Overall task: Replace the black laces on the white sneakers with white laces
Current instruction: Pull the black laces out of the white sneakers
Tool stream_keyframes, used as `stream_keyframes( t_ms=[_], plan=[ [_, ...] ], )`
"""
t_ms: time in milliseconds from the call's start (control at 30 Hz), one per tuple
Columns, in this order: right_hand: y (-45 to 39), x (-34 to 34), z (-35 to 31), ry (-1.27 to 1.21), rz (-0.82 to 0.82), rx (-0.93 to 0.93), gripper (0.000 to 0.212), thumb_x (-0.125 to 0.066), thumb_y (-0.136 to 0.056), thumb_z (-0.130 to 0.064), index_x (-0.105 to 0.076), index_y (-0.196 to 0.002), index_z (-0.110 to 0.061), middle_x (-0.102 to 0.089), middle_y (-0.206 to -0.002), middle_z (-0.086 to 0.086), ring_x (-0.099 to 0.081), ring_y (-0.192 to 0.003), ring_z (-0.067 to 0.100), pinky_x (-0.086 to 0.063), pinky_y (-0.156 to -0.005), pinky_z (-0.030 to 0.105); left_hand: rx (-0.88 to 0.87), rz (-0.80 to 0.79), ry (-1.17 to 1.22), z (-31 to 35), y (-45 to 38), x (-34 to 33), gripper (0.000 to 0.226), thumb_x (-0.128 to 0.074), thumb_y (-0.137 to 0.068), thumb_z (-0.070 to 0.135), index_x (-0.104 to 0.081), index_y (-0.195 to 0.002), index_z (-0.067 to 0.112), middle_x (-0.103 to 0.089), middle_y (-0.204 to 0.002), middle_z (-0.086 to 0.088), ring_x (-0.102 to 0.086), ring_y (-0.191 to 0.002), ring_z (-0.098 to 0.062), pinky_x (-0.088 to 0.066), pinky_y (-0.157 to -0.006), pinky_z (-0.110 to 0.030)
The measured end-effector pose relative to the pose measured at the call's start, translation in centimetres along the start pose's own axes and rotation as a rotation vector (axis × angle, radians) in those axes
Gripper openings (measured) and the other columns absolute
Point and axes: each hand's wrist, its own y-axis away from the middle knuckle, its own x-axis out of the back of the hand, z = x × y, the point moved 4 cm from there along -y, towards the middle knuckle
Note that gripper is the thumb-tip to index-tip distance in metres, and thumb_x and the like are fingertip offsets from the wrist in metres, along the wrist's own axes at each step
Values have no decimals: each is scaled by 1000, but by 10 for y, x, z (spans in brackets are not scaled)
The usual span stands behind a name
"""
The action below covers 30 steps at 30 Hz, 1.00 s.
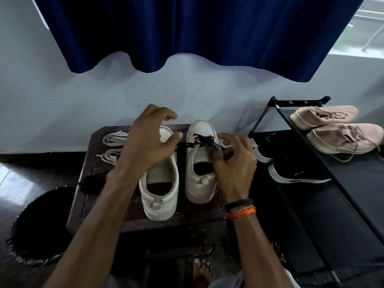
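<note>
Blue curtain (197, 32), pale wall (62, 96), black rack (342, 183)

Both forearms are bare, with no sleeves in view. The right wrist carries two bands side by side: a black braided band (239, 204) and an orange thread band (242, 213) just below it. A bare foot (200, 271) shows at the bottom edge.

Head-worn camera, looking forward and down — close over stool (99, 163) (wide-angle)
</note>
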Motion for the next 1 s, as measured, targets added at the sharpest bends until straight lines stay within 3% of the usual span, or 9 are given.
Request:
stream_keyframes(
  t_ms=[67, 167, 367, 467, 667, 800, 933, 1000],
  plan=[
    [1, 1, -1, 5, 12, 2, 33, -81, -79, -20, -73, -110, -27, -64, -96, -9, -63, -75, 2, -55, -72, 23, -146, -3, -13, 16, 1, -14, 29, -76, -83, 22, -72, -112, 17, -59, -112, 4, -51, -92, -1, -40, -80, -14],
    [4, 3, -3, -24, 26, 5, 33, -79, -79, -19, -70, -110, -26, -67, -88, -10, -64, -76, 1, -54, -71, 21, -282, -31, -93, 36, 1, -38, 24, -74, -78, 33, -78, -96, 18, -63, -105, 5, -48, -95, -20, -40, -86, -31],
    [5, 7, -2, -77, 31, -13, 30, -81, -76, -17, -65, -102, -22, -62, -91, -8, -64, -74, 3, -52, -65, 14, -379, -53, -263, 41, -6, -65, 19, -69, -75, 32, -79, -76, 16, -65, -90, 3, -53, -87, -30, -34, -83, -43],
    [5, 6, 0, -71, 34, -35, 25, -82, -77, -21, -64, -94, -22, -62, -88, -11, -63, -73, 2, -51, -63, 14, -362, -66, -217, 39, -6, -67, 16, -68, -76, 29, -77, -72, 17, -65, -87, 5, -52, -87, -28, -32, -83, -41],
    [5, 7, 4, -60, 85, -92, 20, -82, -79, -29, -65, -83, -19, -61, -86, -10, -62, -72, 2, -47, -61, 9, -120, -110, 184, 31, -10, -42, 11, -74, -72, 27, -75, -72, 16, -71, -93, 10, -59, -94, -16, -40, -89, -34],
    [5, 7, 7, -44, 75, -168, 21, -82, -79, -35, -68, -87, -22, -65, -88, -11, -63, -70, -2, -48, -62, 8, 155, -131, 644, 16, -13, -18, 9, -70, -80, 2, -68, -73, 7, -76, -81, -1, -69, -81, -14, -51, -77, -24],
    [6, 6, 6, -44, 59, -183, 13, -77, -83, -35, -73, -90, -24, -70, -85, -15, -65, -73, -2, -58, -70, 25, 353, 53, 993, -3, -14, 8, 25, -50, -87, -2, -48, -66, 12, -72, -72, -9, -48, -64, -18, -36, -59, -26],
    [6, 5, 4, -41, 40, -171, 11, -74, -85, -34, -74, -91, -25, -70, -84, -15, -66, -73, -2, -59, -71, 25, 368, 143, 977, -13, -14, 23, 26, -46, -85, -1, -44, -62, 11, -70, -70, -11, -48, -60, -19, -35, -55, -25]
  ],
)
